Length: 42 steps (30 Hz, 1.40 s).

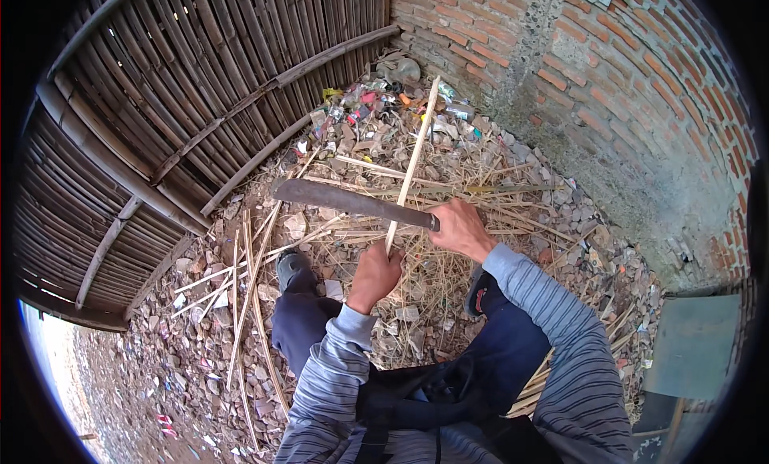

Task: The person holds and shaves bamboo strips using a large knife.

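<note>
Two hands are at work before us. In our left hand point(375, 278), the fingers are curled closed around the near end of a pale strip point(418, 151), which looks like split bamboo. From that grip the strip runs away from us, leaning a little to the right, its far end free. Our right hand point(462, 227), just beyond and to the right of the left one, has its fingers wrapped tight about the handle of a machete point(352, 200) (the handle itself is mostly hidden by the grip). We see the dark blade point leftward and cross over the strip just beyond the left fingers; whether it touches the strip, we cannot tell. More loose strips point(244, 296) lie to our left on the stony ground point(152, 368), between a slatted fence point(240, 55) and a brick wall point(625, 103).
</note>
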Available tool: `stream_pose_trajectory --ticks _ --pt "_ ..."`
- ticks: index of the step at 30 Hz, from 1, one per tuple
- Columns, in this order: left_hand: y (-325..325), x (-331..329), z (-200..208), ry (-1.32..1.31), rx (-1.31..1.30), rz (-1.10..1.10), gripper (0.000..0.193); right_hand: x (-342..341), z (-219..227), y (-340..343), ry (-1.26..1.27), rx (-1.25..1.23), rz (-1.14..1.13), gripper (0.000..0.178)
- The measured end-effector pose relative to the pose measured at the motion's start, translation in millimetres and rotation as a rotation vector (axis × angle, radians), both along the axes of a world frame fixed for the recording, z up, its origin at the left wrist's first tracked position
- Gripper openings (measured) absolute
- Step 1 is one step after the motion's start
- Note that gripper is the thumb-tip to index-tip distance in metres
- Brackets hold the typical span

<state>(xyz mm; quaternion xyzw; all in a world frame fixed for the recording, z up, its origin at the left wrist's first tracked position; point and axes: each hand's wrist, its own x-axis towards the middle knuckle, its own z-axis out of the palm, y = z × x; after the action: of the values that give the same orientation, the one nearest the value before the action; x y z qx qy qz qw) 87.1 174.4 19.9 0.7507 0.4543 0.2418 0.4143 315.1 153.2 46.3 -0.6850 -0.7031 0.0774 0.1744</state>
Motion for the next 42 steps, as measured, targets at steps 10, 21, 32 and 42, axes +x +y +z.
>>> stream_pose_trajectory --ticks 10,21,32,42 --pt "-10 -4 1 0.061 0.027 -0.028 0.029 28 -6 10 0.005 -0.011 -0.084 0.013" --pt "-14 -1 -6 0.083 0.017 -0.054 0.026 16 -6 -5 -0.039 0.029 0.088 0.017" --pt "-47 -14 0 0.122 0.241 -0.08 0.025 92 3 3 -0.042 0.2 -0.256 0.014" --pt "-73 -18 14 0.153 0.318 -0.093 0.026 61 19 -33 -0.044 0.207 0.064 0.01"
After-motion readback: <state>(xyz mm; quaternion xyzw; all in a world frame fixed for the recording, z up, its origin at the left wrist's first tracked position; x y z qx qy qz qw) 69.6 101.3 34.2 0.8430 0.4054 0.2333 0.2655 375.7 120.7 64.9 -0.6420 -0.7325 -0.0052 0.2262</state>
